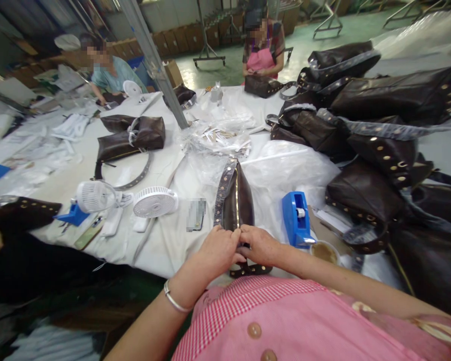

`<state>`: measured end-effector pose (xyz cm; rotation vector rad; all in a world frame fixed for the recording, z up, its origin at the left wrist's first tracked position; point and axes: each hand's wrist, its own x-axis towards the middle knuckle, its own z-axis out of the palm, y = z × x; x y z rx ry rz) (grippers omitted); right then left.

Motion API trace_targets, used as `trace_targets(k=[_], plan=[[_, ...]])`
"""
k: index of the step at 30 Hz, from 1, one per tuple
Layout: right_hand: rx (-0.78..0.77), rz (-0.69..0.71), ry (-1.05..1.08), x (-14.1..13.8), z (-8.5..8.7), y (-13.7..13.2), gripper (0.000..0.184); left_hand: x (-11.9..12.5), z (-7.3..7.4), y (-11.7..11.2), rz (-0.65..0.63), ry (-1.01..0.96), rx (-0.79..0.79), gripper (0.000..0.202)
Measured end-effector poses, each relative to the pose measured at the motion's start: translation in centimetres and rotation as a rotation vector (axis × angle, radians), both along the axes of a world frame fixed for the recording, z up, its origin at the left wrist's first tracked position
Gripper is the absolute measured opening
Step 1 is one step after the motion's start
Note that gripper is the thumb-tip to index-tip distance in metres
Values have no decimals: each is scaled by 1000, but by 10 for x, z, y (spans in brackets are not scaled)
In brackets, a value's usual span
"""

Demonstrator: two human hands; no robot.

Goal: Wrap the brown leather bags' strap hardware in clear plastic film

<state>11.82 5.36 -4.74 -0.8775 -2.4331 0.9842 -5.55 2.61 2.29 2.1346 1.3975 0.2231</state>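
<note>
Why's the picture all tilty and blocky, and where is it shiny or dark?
In the head view, the metal post slants, maybe from a tilted wide lens; pixel squares cover a small flat item; light glints off the gold zipper on the brown bag; under the table it's dark.

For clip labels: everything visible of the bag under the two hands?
The bag is dark brown, slightly glossy and leather-looking. A gold-toned zipper runs lengthwise along its upward-facing top; whether it is fully closed can't be told. A studded strap, seemingly wrapped in clear film, lies along its side at picture left. The bag rests on the cloth-covered table, its length pointing away from the camera. The left hand and right hand meet at its near end, partly hiding it.
</note>
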Motion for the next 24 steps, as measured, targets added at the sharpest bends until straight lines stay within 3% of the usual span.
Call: trace_targets(k=[3, 5, 8, 11, 15, 18, 20, 22, 24], plan=[[-21, -28, 9, 6, -1, 2, 8, -4, -15, 12, 66, -24, -140, 14], [-47, -110, 45, 13, -2, 3, 17, -8, -19, 18, 77, -90, -211, 17], [-44, -218, 124, 23, 0, 1, 22, -14, -21, 24, 150, -246, -475, 27], [36, -168, 187, 26, 5, -8, 18, -18, -27, 24, 266, -352, -729, 33], [180, -115, 143, 17, 5, -21, 23, -18, -39, 19, 355, -412, -878, 37], [294, -116, 78, 10, 1, -24, 12, -17, -42, 15, 390, -460, -924, 40], [328, -100, 54, 8, 0, -24, 20, -17, -41, 13, 405, -484, -928, 42], [265, -110, 55, 8, 0, -23, 23, -18, -39, 10, 405, -490, -891, 44], [96, -196, 76, 7, -1, -23, 22, -18, -38, 6, 355, -446, -746, 43]])
